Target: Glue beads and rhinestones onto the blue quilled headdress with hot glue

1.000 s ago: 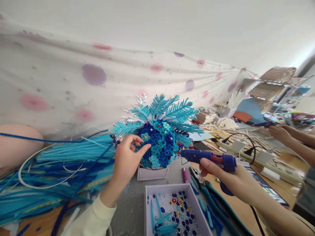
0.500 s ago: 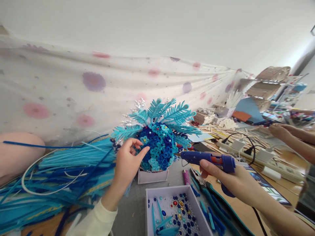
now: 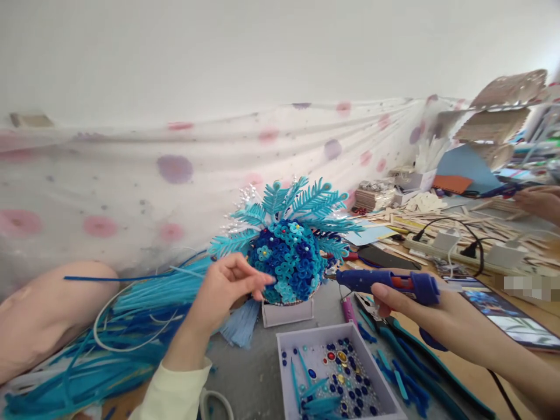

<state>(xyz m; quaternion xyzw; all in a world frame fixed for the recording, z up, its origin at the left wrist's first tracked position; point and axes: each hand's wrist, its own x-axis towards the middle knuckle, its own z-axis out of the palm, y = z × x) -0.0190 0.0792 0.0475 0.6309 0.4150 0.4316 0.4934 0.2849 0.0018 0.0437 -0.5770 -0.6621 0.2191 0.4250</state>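
A round blue flower ball (image 3: 286, 262) with turquoise feathery leaves (image 3: 312, 198) stands on a small pale box (image 3: 287, 314). My left hand (image 3: 227, 291) is in front of its lower left side, thumb and fingertips pinched together; whatever may be between them is too small to make out. Held in my right hand (image 3: 420, 309) is a blue glue gun (image 3: 387, 283), its nozzle pointing left at the ball's right edge. Below sits a white tray (image 3: 282, 344) of blue beads, gems and turquoise leaf pieces.
Blue and turquoise pipe cleaners (image 3: 144, 315) heap up at left beside a bare limb (image 3: 56, 315). Pliers (image 3: 389, 332), a purple lighter (image 3: 348, 310), a phone (image 3: 511, 318) and a power strip (image 3: 429, 249) lie at right. Another person's hand (image 3: 540, 203) is at far right.
The view has tilted and shifted, so the table things appear further right. My left fingertips have closed together and sit slightly lower against the ball. The glue gun stays at the ball's right side.
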